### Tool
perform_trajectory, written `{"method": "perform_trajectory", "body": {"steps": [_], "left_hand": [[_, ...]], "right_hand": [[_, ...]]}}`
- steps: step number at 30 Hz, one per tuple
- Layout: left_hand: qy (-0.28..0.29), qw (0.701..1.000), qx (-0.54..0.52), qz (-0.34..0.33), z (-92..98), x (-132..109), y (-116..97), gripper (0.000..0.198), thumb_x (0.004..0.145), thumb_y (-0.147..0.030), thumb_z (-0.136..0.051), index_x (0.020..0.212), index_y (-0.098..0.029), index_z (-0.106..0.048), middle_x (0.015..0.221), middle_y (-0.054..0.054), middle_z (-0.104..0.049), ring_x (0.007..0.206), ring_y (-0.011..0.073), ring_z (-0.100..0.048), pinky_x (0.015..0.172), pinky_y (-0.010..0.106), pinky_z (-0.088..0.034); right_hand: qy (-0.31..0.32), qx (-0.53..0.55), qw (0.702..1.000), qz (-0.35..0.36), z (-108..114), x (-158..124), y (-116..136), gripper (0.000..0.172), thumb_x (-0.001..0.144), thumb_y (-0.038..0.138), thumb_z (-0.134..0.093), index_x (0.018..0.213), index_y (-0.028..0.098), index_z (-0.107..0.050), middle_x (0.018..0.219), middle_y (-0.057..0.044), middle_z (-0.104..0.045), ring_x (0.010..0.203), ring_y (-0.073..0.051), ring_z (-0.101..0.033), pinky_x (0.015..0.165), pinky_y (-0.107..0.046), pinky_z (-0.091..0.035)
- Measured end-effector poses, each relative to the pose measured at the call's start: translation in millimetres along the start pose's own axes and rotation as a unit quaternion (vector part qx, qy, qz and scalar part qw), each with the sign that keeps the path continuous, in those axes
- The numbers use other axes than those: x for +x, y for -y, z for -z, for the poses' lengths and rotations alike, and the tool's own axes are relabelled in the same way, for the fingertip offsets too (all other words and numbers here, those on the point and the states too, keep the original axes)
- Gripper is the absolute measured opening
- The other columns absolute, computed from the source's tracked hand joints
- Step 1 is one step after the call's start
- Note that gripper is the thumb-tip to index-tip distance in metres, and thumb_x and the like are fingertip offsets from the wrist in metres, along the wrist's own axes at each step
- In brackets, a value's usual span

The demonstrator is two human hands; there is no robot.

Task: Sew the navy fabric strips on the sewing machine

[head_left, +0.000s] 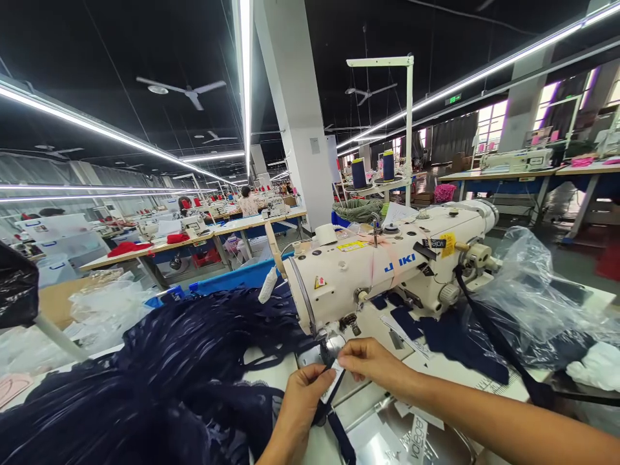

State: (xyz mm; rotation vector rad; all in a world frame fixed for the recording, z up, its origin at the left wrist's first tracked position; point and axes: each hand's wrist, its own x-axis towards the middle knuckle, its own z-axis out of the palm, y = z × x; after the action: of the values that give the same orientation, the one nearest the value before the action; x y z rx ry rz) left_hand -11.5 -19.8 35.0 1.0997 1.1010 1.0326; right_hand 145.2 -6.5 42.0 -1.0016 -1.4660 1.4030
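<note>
Pinched between the fingertips of both my hands is a small white label (332, 382) lying along a dark navy strap (341, 439). My left hand (301, 403) grips its lower end, and my right hand (371, 363) its upper end. Both hands are just in front of the needle area of a cream sewing machine (358, 271), over its bed. The strap hangs down below my fingers. A large heap of navy fabric strips (159, 361) spreads to the left of my left hand. Loose white labels (417, 438) lie in a metal tray below my right forearm.
Navy fabric pieces (460, 342) lie on the table to the right, beside a clear plastic bag (527, 297). Two navy thread cones (359, 174) stand on a rack behind the machine. Other sewing tables (508, 173) fill the room, with people further back.
</note>
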Motion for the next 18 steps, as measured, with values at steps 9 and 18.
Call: {"method": "perform_trajectory", "body": {"steps": [9,18], "left_hand": [[-0.001,0.999,0.043,-0.003,3.5,1.6,-1.8,0.04,0.045,-0.049,-0.077,0.059,-0.014,-0.062,0.048,-0.005,-0.047,0.044,0.0072,-0.034,0.046,0.022,-0.025],[0.013,0.999,0.025,0.019,3.8,0.0,-1.9,0.038,0.046,-0.047,-0.077,0.059,-0.015,-0.062,0.048,-0.004,-0.049,0.043,0.0075,-0.037,0.044,0.021,-0.028]], "right_hand": [[-0.028,0.025,0.999,0.007,-8.8,1.6,-1.4,0.02,0.059,0.034,-0.061,0.056,0.017,-0.051,0.046,0.007,-0.04,0.046,-0.007,-0.035,0.048,-0.021,-0.029],[-0.041,0.009,0.999,0.034,-10.7,-3.3,-6.9,0.019,0.064,0.034,-0.058,0.06,0.017,-0.049,0.051,0.006,-0.041,0.05,-0.008,-0.038,0.049,-0.021,-0.031]]}}
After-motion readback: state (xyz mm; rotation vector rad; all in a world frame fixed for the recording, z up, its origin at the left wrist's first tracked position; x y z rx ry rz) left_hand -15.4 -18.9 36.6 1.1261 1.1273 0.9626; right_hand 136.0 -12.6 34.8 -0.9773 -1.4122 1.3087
